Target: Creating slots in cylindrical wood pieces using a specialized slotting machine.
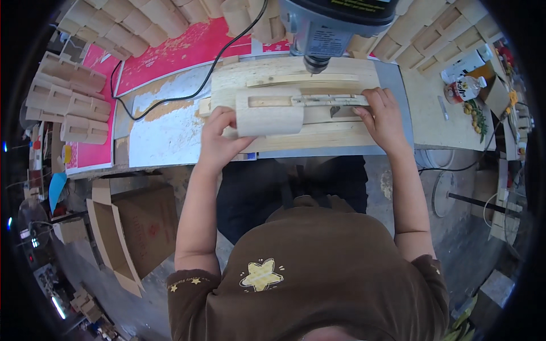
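A pale wooden cylinder [270, 120] with a long rectangular slot in its upper side lies on a wooden board jig [335, 138] on the bench. My left hand [218, 139] grips its left end, thumb at the near side and fingers curled round the end. A narrow pale strip with dark marks [327, 100] runs level from the cylinder's slot to the right. My right hand [384, 116] pinches the strip's right end between thumb and fingers. A small dark metal piece [335, 111] sits just below the strip. The drill chuck [315, 63] hangs just beyond the strip.
Slotted wooden cylinders [71, 102] stand stacked at the left, with more along the back. A black cable [213, 71] loops over the bench. A bottle [463, 90] stands at the right. An open cardboard box [142, 224] is on the floor at the left.
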`<state>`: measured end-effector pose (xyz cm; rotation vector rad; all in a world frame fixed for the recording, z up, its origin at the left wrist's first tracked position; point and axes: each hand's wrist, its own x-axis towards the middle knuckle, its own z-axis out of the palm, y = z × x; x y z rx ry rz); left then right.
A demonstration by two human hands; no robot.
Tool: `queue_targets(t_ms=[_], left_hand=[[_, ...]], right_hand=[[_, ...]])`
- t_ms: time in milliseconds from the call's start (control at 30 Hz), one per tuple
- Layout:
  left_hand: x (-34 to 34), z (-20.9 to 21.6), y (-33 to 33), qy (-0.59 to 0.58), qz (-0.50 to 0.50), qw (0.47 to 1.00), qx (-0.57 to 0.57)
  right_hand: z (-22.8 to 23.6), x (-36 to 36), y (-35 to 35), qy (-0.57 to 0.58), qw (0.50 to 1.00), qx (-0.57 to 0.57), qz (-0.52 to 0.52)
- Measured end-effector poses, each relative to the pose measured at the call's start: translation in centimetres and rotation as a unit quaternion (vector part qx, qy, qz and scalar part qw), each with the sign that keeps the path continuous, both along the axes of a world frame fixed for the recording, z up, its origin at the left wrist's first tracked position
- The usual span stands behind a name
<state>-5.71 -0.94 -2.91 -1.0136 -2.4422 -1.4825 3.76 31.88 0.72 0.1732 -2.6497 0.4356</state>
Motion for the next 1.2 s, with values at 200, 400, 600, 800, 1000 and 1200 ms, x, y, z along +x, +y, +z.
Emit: queue_targets(t_ms=[200,400,600,800,1000,1200], left_hand=[[3.3,5.5,-4.9,-0.329,0.134,0.917,0.182],[4.7,6.0,-2.5,-0.477,0.188,0.828,0.227],[4.9,5.0,-0.9,-0.488,0.214,0.831,0.161],[2.8,5.0,-1.8,-0.515,0.157,0.836,0.1],[3.4,4.0,0.8,-0.522,0.142,0.836,0.089],[5.6,2.3,5.3,-0.48,0.067,0.855,0.182]], right_hand=[[-0.2,1.5,-1.4,0.014,1.0,0.003,0.019],[-0.1,1.6,-2.5,0.006,0.999,-0.005,0.039],[-0.2,1.7,-2.4,0.022,0.998,-0.015,0.051],[-0.4,1.8,-2.0,0.013,0.998,-0.028,0.053],[-0.1,2.1,-2.4,0.002,0.998,-0.041,0.055],[-0.1,2.4,-2.4,-0.016,0.998,-0.04,0.042]])
